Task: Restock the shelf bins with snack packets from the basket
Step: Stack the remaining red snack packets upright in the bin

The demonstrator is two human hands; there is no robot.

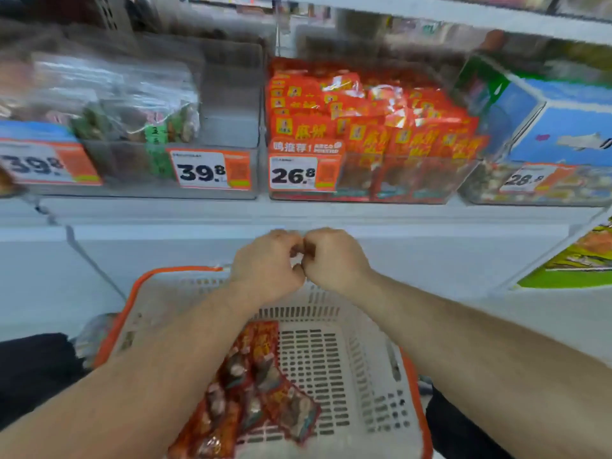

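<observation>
Both curled grips, left hand [265,266] and right hand [334,256], empty above basket [364,376] packets [258,385].

I see a matt perforated plastic basket [331,356], glossy red foil packets [258,392], and clear plastic bins [414,180].

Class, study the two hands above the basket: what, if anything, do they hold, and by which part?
It cannot be told. The left hand and right hand are curled together, knuckles touching; anything pinched between them is hidden.
</observation>
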